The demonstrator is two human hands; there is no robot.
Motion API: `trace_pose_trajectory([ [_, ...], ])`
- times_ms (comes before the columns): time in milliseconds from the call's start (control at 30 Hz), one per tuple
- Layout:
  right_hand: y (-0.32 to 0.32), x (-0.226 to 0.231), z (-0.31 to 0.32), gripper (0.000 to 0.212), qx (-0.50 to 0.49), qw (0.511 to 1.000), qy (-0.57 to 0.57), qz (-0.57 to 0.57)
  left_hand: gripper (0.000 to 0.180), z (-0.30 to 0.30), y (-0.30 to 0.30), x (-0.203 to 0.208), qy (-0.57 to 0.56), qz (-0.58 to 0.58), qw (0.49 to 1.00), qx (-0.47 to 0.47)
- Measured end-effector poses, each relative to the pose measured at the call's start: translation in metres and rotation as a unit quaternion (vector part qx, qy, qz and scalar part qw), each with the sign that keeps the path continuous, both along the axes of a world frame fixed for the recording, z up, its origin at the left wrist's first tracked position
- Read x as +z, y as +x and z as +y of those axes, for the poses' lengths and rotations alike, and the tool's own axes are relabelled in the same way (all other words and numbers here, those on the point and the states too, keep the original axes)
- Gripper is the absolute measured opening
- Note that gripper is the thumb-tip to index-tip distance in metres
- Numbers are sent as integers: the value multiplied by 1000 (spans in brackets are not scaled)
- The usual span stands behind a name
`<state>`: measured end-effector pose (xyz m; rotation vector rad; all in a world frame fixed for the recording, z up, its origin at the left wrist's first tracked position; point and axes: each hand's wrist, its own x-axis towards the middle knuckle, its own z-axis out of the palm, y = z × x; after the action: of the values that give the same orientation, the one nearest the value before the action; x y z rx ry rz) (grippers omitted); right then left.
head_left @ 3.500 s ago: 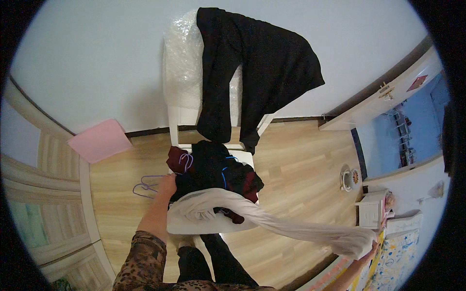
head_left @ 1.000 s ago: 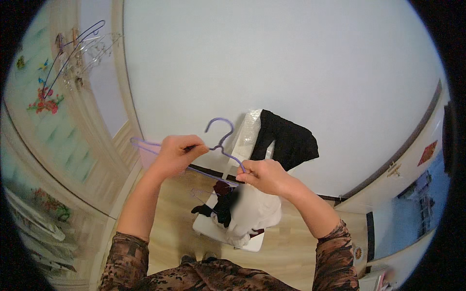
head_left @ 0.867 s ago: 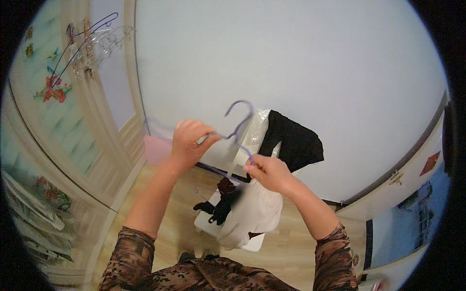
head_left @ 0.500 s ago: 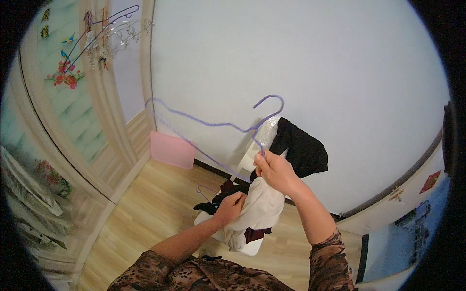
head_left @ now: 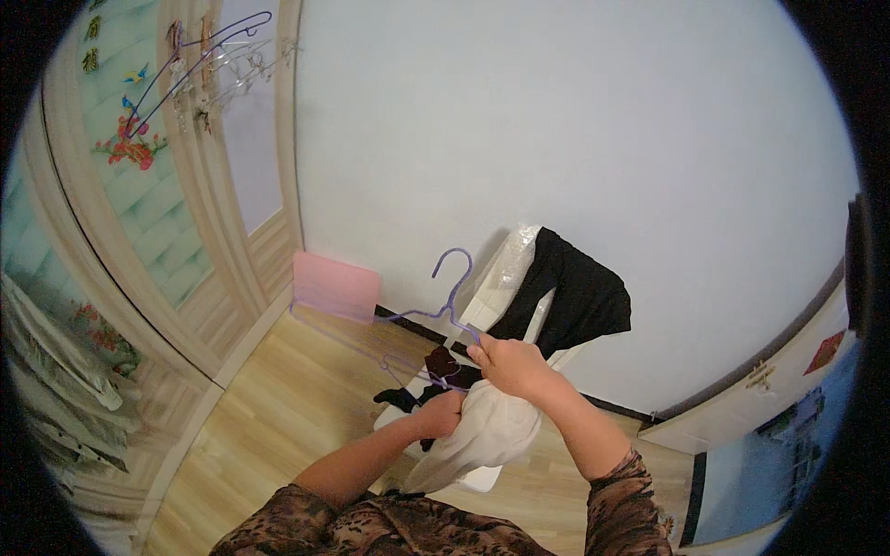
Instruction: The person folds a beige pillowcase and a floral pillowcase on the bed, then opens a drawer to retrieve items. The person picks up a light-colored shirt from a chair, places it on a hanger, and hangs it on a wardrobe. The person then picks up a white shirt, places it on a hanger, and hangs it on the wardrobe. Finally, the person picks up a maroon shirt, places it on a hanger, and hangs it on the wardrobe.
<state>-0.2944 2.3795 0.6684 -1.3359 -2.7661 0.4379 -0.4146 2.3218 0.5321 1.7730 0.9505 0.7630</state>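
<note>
A purple wire hanger is in my right hand, whose fingers close round one shoulder of it. From that hand a white garment hangs, with the covered end of the hanger hidden in its cloth. My left hand is closed on the garment's edge, close to the hanger's lower bar; its fingertips are partly hidden. Just beyond my hands stands a white chair with dark clothes on its seat. Another purple hanger lies among them.
Black clothing drapes over the chair's back beside clear plastic. A pink panel leans against the wall. Purple hangers hang on the wardrobe at left, near a glass panel with flowers. A door is at right.
The purple hanger and my right hand have come down, and the hook has shifted left. My left hand has moved slightly down, and the white garment now hangs closer to my body.
</note>
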Motion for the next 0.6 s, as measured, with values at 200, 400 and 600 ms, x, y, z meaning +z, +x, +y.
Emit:
trace_pose_trajectory([
  [200,17,7,-7,32,-9,999,2,-49,31,1,-43,16,-243,-149,943,171],
  [400,48,15,-17,31,-35,995,-62,73,26,8,-69,59,-239,-428,841,228],
  [600,63,28,-25,30,-35,995,6,98,14,12,-92,64,-151,-465,822,293],
])
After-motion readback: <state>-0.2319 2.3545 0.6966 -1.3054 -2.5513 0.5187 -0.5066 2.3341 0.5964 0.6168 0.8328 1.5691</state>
